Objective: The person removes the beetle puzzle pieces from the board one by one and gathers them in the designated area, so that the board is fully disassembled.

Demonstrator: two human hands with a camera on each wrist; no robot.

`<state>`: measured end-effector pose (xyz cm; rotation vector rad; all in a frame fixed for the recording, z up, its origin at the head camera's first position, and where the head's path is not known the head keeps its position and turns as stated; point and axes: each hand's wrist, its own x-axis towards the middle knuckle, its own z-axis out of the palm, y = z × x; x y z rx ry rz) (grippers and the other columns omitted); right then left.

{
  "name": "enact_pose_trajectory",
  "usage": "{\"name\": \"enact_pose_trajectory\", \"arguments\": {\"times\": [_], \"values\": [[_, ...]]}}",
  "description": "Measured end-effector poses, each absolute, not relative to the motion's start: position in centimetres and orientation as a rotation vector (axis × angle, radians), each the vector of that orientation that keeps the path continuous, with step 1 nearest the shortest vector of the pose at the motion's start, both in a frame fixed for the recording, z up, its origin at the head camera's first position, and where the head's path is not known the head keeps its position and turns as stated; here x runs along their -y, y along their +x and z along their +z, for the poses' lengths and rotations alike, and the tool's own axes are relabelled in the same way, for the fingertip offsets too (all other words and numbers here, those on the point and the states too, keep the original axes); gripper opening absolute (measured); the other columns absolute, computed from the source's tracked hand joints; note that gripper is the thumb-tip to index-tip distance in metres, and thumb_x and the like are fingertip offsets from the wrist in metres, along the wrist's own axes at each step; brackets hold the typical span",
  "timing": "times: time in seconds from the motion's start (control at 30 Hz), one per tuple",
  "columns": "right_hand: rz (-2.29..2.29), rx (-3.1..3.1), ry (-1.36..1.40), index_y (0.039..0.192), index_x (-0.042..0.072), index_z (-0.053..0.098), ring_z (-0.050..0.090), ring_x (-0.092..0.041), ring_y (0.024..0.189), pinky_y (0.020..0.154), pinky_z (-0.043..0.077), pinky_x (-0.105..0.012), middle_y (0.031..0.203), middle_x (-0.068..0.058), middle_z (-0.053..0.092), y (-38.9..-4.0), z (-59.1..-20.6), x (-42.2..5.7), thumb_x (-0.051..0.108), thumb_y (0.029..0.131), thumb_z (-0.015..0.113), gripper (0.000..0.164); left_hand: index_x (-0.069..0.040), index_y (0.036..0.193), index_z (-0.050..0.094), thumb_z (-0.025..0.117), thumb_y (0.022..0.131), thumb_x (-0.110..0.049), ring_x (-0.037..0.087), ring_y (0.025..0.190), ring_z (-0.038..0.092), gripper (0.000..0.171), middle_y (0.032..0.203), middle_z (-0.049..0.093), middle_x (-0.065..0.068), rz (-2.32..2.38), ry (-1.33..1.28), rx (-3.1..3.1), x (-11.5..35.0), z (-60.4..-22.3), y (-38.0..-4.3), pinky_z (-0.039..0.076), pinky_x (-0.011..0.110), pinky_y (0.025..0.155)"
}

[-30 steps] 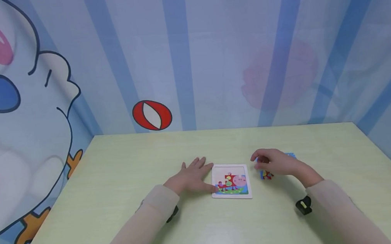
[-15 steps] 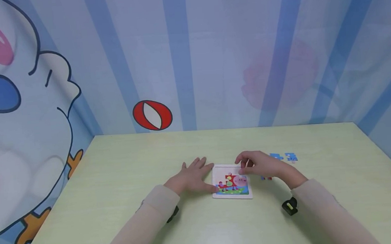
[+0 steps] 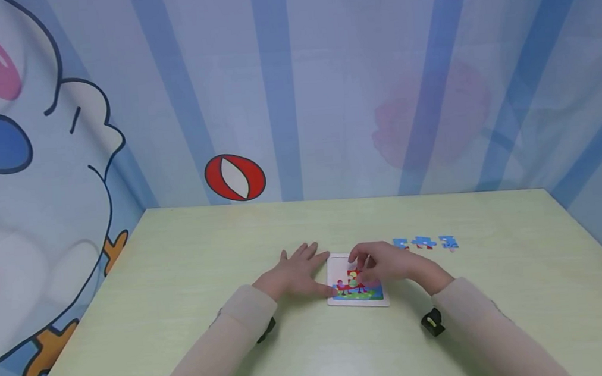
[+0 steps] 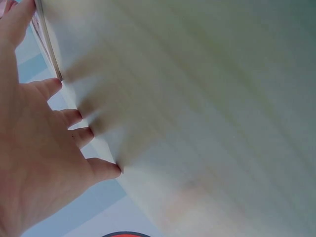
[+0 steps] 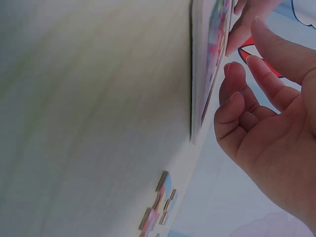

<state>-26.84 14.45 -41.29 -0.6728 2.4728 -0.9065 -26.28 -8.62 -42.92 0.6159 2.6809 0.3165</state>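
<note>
A small square jigsaw puzzle in a white tray [image 3: 339, 265] lies on the table, partly filled with a pig-like figure in red above green and blue ground. My left hand [image 3: 295, 275] is spread flat at its left side, with thumb and forefinger at the tray's edge. In the left wrist view the left hand [image 4: 54, 148] has its fingers apart on the table. Over the tray's right half hovers my right hand [image 3: 385, 262], hiding part of the picture. The right wrist view shows the right hand [image 5: 269, 116] loosely curled, thumb and forefinger apart, no piece visible between them.
Several loose blue jigsaw pieces [image 3: 424, 242] lie in a row right of the tray, partly behind the right hand. The pale table [image 3: 219, 237] ends at a striped blue backdrop [image 3: 327, 120] with cartoon figures printed on it.
My right hand has moved left from the loose pieces to over the tray, uncovering the blue pieces' upper parts. The left hand and the tray have stayed in place.
</note>
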Motion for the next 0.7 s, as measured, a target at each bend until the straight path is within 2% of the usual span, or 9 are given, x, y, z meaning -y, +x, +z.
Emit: {"name": "enact_pose_trajectory", "arguments": {"times": [0.7], "values": [[-0.817, -2.526, -0.666, 0.105, 0.013, 0.062, 0.053, -0.017, 0.086, 0.079, 0.05, -0.032, 0.093, 0.0, 0.06, -27.1, -42.22, -13.98, 0.015, 0.08, 0.079, 0.03, -0.023, 0.153, 0.028, 0.061, 0.082, -0.063, 0.028, 0.149, 0.006, 0.088, 0.162, 0.013, 0.006, 0.305, 0.619, -2.683, 8.62, -43.01, -26.35, 0.007, 0.063, 0.114]]}}
